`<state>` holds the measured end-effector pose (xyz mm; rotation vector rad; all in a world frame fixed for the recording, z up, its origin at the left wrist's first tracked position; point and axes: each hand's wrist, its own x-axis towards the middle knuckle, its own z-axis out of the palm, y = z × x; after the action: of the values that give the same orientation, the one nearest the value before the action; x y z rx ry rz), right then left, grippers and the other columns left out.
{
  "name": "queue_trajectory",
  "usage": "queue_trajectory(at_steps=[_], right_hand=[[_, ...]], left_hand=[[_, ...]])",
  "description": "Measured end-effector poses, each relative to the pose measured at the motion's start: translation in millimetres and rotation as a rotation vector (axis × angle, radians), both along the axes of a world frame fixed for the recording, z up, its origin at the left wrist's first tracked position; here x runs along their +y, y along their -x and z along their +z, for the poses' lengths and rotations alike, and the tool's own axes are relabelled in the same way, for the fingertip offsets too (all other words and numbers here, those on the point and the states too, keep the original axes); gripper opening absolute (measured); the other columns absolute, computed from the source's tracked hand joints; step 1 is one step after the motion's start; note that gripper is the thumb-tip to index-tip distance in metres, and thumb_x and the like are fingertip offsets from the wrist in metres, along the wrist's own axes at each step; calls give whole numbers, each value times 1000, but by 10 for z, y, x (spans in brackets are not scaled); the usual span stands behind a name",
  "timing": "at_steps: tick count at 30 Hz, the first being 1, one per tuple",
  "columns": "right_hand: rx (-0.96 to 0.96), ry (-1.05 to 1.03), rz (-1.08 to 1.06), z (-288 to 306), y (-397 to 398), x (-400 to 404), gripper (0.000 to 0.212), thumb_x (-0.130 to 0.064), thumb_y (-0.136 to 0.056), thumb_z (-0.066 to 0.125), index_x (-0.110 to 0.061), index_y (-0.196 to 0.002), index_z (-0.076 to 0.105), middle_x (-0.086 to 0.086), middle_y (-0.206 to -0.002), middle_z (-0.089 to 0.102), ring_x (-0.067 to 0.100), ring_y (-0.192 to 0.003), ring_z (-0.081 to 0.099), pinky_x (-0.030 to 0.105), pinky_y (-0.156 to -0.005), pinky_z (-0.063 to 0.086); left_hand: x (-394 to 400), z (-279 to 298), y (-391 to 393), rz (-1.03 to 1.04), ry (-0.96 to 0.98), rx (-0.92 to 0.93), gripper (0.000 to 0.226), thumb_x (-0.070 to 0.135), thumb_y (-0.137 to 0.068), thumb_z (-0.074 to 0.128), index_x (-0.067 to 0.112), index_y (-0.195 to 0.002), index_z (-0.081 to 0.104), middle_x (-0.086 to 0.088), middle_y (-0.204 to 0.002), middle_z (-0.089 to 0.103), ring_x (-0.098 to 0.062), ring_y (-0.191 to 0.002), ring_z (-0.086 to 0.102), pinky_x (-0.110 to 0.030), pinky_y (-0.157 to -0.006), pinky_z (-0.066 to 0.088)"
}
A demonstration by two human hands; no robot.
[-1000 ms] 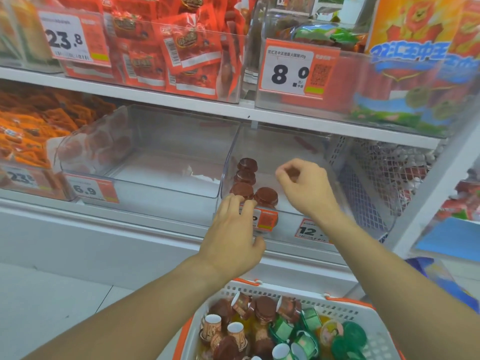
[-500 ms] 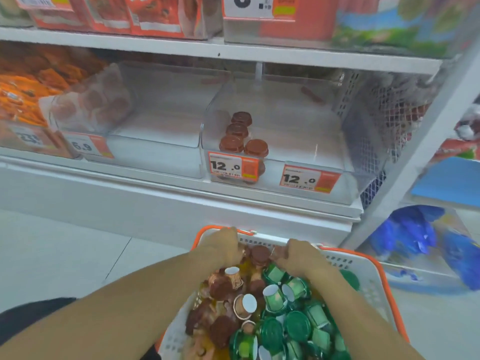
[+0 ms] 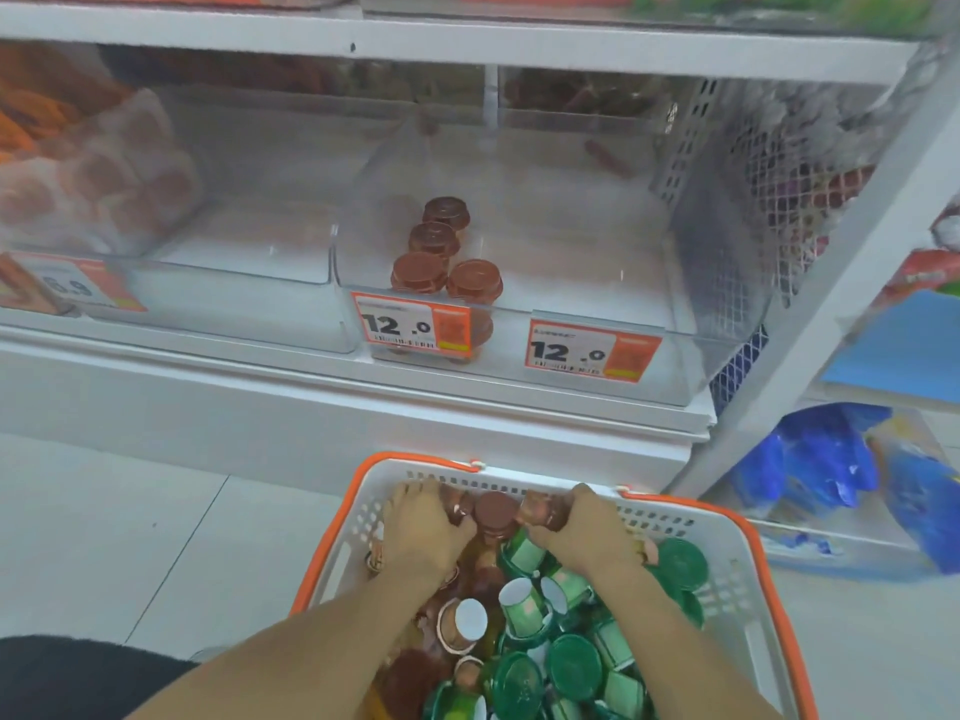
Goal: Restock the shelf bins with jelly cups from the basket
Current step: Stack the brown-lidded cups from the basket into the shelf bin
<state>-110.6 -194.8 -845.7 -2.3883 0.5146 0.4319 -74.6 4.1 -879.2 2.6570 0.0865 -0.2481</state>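
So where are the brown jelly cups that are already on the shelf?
Four brown-lidded cups stand in the left front corner of the clear bin, just behind its left 12.0 price tag, above the basket.

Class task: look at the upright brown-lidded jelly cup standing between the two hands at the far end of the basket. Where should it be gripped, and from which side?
Grip the brown-lidded jelly cup by the rim of its round lid, coming straight down from above. It stands upright with the lid exposed, while neighbouring cups in the basket crowd its sides.
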Motion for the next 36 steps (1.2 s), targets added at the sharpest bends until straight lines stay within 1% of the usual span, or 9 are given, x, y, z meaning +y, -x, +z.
queue_trajectory(at_steps=[4, 7, 11, 14, 17, 19, 23, 28, 36], right_hand=[[-26, 24, 5, 58, -23, -7, 43, -36, -72, 81, -17, -100, 53, -5, -84, 62, 13, -75, 59, 20, -52, 40], [-34, 21, 4, 126, -8, -2, 52, -30, -67, 84, -19, -100, 47, -4, -82, 60, 10, -71, 58, 19, -49, 39], [-5, 23, 24, 347, -13, -21, 56, -43, -59, 85, -13, -93, 52, 0, -77, 62, 14, -70, 61, 23, -45, 39], [55, -147, 32, 672, -42, -65, 70, -56, -50, 90, -7, -93, 64, 8, -80, 72, 22, -69, 72, 34, -57, 56], [157, -591, 101, 1077, -12, -93, 63, -36, -62, 94, -10, -107, 59, 17, -90, 75, 29, -75, 76, 42, -77, 62], [125, -731, 206, 1329, 20, -105, 56, -27, -69, 90, -10, -112, 59, 17, -93, 76, 34, -83, 75, 42, -81, 61], [-85, -864, 263, 1670, 39, -143, 53, -6, -70, 87, -11, -117, 63, 11, -107, 74, 35, -91, 72, 41, -77, 60], [-313, -1009, 291, 1893, 40, -146, 66, -9, -54, 92, -21, -114, 69, 11, -119, 69, 30, -102, 68, 38, -85, 54], [-466, -810, 300, 2265, 44, 30, 67, -1, -58, 87, -17, -120, 66, 3, -122, 69, 29, -108, 67, 33, -81, 57]], left_hand=[[34, 199, -5, 43, 95, -32, 20, 49, -65, 69, 29, -65, 65, 13, -58, 64, -4, -62, 61, -31, -67, 59], [65, 489, -98, 20, 177, 146, 24, 39, -76, 73, 25, -60, 62, 11, -53, 60, -5, -55, 57, -22, -55, 49], [237, 1018, -212, -38, 305, 446, 12, 32, -90, 58, 25, -98, 53, -6, -70, 63, -18, -58, 57, -25, -56, 47], [383, 1450, -249, -19, 470, 595, 34, 28, -97, 38, 5, -91, 62, -13, -71, 62, -22, -57, 54, -30, -62, 49], [425, 1933, -155, 13, 845, 735, 40, 26, -95, 29, -1, -92, 57, -16, -68, 58, -23, -52, 49, -27, -53, 46], [397, 2176, -26, 43, 980, 752, 39, 28, -96, 33, -2, -92, 58, -14, -67, 61, -24, -50, 54, -28, -50, 47], [395, 2362, 143, -99, 942, 760, 52, 41, -99, 41, -4, -86, 64, -15, -64, 61, -26, -52, 55, -30, -50, 45], [332, 2407, 242, -161, 927, 744, 60, 53, -95, 45, 1, -83, 72, -22, -94, 71, -21, -58, 64, -26, -46, 47], [238, 2440, 297, -127, 1233, 679, 59, 65, -84, 50, 10, -85, 74, -16, -92, 71, -21, -67, 57, -32, -59, 39]])
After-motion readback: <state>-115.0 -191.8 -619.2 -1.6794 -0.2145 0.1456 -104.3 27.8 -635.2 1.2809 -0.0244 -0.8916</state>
